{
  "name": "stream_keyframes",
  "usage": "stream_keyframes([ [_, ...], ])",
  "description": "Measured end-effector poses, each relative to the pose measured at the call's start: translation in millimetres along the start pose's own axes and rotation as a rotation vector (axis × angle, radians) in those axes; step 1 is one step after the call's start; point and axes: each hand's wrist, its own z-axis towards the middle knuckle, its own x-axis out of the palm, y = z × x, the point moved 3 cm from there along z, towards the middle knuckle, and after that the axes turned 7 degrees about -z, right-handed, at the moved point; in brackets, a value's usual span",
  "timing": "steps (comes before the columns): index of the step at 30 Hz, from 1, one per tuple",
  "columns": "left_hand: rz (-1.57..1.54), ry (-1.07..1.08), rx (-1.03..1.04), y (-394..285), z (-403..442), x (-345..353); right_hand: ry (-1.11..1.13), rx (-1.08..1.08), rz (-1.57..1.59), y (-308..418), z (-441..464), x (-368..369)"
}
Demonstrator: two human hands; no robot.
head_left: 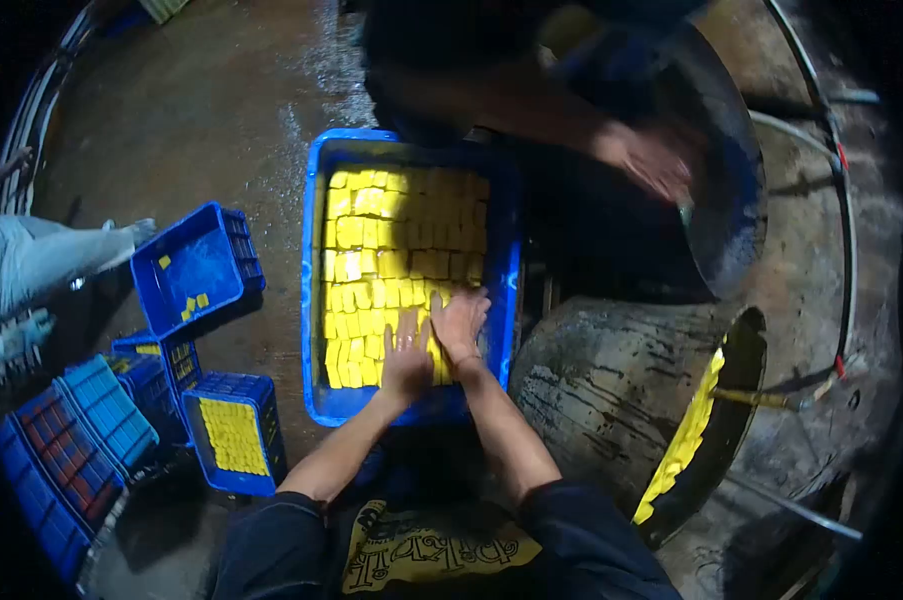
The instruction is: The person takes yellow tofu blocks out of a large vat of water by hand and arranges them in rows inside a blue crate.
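Observation:
A large blue tray (313, 270) lies in front of me, filled with rows of yellow blocks (349, 232) that look like tofu. My left hand (407, 360) rests on the blocks near the tray's front, its fingers stretched out and apart. Just to its right, my right hand (460, 328) lies over the blocks close to the right wall, thumb spread from the fingers. Neither hand visibly grips a block. The palms hide the blocks beneath them, and shadow darkens the far right rows.
Across the tray, another person's hand (651, 160) reaches over a large dark vat (736, 180). A smaller blue crate (186, 255) with a few yellow pieces stands left, near another person's arm or leg. Below it is a blue crate (271, 440) full of blocks. Yellow cloth (681, 450) edges a right-hand vessel.

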Motion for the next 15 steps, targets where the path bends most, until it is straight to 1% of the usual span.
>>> stream_keyframes([
  [1, -0.007, -0.039, 0.041, 8, 1, 5, 0.188, -0.034, 0.036, -11, 9, 19],
  [2, -0.04, 0.008, 0.056, 10, 5, 2, -0.018, -0.086, -0.042, -17, 6, 25],
  [3, -0.073, 0.061, 0.073, 10, 9, 1, -0.03, -0.062, -0.016, -18, 6, 22],
  [5, -0.02, 0.271, 0.071, 12, 15, 7, -0.048, -0.187, 0.119, -29, 5, 11],
  [7, 0.118, 0.356, 0.027, 13, 23, 22, -0.145, -0.284, 0.223, -39, -23, -26],
  [8, 0.137, 0.422, -0.04, 12, 32, 31, -0.137, -0.287, 0.447, -45, -52, -62],
  [9, 0.123, 0.398, -0.126, -11, 43, 16, -0.145, -0.299, 0.67, -52, -88, -105],
  [10, 0.052, 0.198, -0.088, -12, 58, 32, -0.133, -0.362, 0.795, -66, -120, -141],
  [11, -0.199, -0.082, 0.082, -53, 70, 13, -0.125, -0.441, 0.914, -81, -153, -177],
  [12, -0.392, -0.323, 0.31, -95, 77, -7, -0.149, -0.423, 1.09, -102, -186, -208],
  [13, -0.466, -0.275, 0.31, -176, 78, -63, -0.17, -0.417, 1.268, -126, -219, -233],
  [14, -0.514, -0.323, 0.494, -245, 73, -110, -0.283, -0.365, 1.353, -158, -247, -257],
  [15, -0.574, -0.36, 0.589, -297, 67, -133, -0.39, -0.328, 1.434, -194, -273, -273],
])
